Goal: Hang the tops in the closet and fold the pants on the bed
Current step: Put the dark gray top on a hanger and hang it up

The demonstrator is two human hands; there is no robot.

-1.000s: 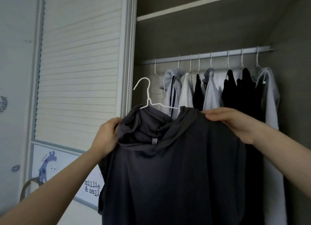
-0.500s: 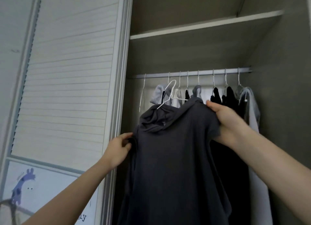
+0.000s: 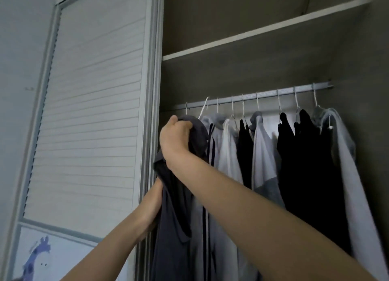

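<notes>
The dark grey top point(image 3: 179, 196) is up at the left end of the closet rail point(image 3: 252, 95), hard against the closet's left edge beside the louvred door point(image 3: 90, 112), so it takes the one free spot left of the row of hung garments point(image 3: 273, 154). A white hanger hook point(image 3: 203, 107) leans over the rail just above the top's shoulder; whether that hook belongs to this top, and whether it is fully seated, cannot be told from here.

The right hand point(image 3: 175, 137) is raised to the top's shoulder and neck, its fingers point(image 3: 185, 124) curled tight round a bunch of the dark cloth, thumb uppermost. My reading is that the grip sits high so the weight of the garment can be lifted to rail height and steered sideways into the gap. The cloth spills out from under the palm to the right and falls straight down below the wrist.

The left hand point(image 3: 154, 198) is lower, at the top's left edge near the closet frame, seemingly steadying the hanging body so it does not swing or catch on the door. Its fingers are hidden behind the cloth, so I cannot tell whether they grip it or merely press against it.

The top hangs touching the grey striped garment point(image 3: 212, 137) next to it, with the shelf point(image 3: 263, 32) well above
</notes>
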